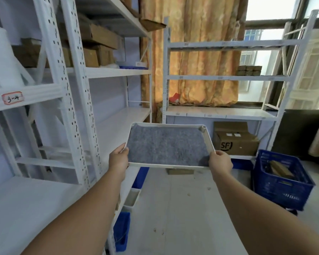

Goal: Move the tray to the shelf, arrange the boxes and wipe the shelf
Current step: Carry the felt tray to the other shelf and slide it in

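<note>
Storeroom with white metal racking was recorded: a left rack ran along the left side, and a far rack stood against an orange curtain and a bright window. A white tray lined with a grey mat was held in the air over the pale floor, in the open space between the two racks and resting on neither. Its inside faced the camera, with the far edge seen higher than the near edge. The near left corner of the tray was gripped by the left hand, thumb laid on the rim; the near right corner was gripped by the right hand in the same way. Both arms were stretched forward. Brown cardboard boxes were noted on an upper level of the left rack, and small brown boxes were stacked at the right of a middle level of the far rack. An SF-marked carton sat on the lowest level of the far rack, just behind the tray's far right corner. A blue crate stood on the floor at right, with brown items inside. A handwritten tag reading 3-4 was fixed to a near left beam.
</note>
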